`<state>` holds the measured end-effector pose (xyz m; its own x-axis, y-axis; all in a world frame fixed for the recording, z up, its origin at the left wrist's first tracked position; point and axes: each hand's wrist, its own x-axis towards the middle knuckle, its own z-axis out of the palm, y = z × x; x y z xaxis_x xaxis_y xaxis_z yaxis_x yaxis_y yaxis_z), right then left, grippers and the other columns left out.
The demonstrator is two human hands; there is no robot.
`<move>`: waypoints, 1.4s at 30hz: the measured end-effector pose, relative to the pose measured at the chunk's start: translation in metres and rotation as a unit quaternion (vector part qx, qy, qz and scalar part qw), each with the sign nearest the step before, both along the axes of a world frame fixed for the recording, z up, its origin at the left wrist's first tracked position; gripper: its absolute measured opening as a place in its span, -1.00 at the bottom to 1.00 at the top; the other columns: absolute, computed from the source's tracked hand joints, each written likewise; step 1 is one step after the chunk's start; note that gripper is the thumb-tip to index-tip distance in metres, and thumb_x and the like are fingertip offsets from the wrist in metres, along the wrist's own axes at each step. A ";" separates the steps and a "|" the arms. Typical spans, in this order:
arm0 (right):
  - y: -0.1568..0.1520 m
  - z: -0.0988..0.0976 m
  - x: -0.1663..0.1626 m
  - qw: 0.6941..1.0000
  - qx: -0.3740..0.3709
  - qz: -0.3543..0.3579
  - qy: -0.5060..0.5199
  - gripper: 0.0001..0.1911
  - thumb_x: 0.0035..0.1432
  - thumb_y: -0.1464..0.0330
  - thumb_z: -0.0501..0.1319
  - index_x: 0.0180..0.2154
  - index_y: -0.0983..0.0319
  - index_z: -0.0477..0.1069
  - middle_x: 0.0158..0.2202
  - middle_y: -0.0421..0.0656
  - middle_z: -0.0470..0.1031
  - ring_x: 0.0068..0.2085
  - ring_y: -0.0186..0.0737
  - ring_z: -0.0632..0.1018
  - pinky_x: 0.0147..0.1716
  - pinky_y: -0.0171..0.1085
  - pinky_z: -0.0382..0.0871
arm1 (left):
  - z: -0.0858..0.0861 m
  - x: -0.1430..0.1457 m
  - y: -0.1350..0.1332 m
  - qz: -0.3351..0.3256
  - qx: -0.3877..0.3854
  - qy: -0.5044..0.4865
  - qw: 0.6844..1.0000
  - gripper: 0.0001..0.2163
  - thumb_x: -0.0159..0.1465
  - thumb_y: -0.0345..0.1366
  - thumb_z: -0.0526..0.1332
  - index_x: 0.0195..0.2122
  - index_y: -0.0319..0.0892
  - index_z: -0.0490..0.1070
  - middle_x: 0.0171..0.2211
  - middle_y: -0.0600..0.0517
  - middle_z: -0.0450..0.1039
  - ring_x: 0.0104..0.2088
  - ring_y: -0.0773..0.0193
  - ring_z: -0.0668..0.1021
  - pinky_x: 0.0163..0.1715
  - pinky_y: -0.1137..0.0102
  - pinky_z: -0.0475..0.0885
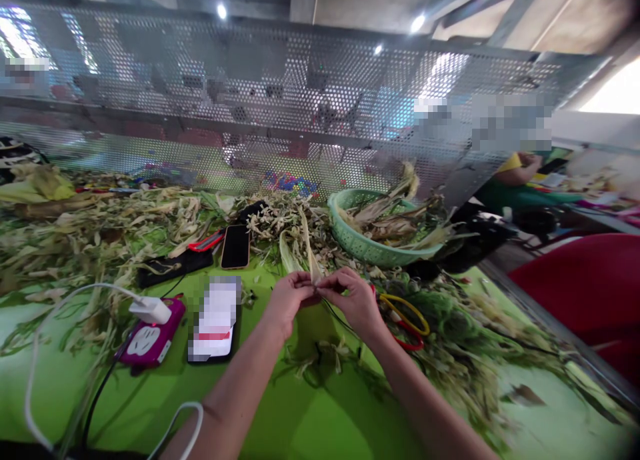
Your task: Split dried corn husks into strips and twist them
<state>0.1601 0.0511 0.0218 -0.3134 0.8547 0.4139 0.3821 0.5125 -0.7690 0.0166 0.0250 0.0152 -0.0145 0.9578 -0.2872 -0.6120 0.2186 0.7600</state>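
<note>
Two hands point(290, 301) point(354, 300) pinching one husk point(312, 263); one basket point(350, 241).

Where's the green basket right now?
Head view, right of centre: the green basket sits beyond the right hand, in front of the perforated screen.

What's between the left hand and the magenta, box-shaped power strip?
In the head view, a rectangular, white-screened smartphone lies between the left hand and the power strip.
</note>
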 end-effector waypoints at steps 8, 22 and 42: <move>0.003 0.000 0.002 0.998 0.016 0.007 -0.064 -0.98 0.08 0.40 0.24 -0.38 0.20 0.46 -0.36 -0.17 0.42 -0.30 -0.20 0.47 -0.28 -0.26 0.35 | 0.002 -0.003 0.000 -0.003 0.000 0.003 1.000 -0.82 0.01 -0.57 0.26 -0.35 -0.26 0.44 -0.41 -0.01 0.52 -0.43 0.33 0.55 -0.28 0.38 0.48; 0.002 -0.002 0.001 0.995 0.019 0.012 -0.096 -0.95 0.13 0.43 0.16 -0.39 0.21 0.36 -0.34 -0.15 0.34 -0.28 -0.18 0.42 -0.26 -0.23 0.31 | -0.011 0.002 0.000 -0.014 -0.019 0.008 1.000 -0.79 -0.01 -0.39 0.36 -0.36 -0.21 0.38 -0.44 0.04 0.48 -0.47 0.33 0.54 -0.45 0.43 0.44; 0.006 -0.013 0.002 1.000 -0.023 -0.010 -0.016 -0.90 0.08 0.31 0.23 -0.40 0.21 0.40 -0.41 -0.17 0.41 -0.36 -0.22 0.44 -0.35 -0.28 0.33 | -0.017 0.007 0.003 -0.022 0.022 0.089 0.996 -0.78 -0.01 -0.19 0.33 -0.52 -0.25 0.40 -0.60 0.05 0.43 -0.57 0.37 0.43 -0.46 0.43 0.30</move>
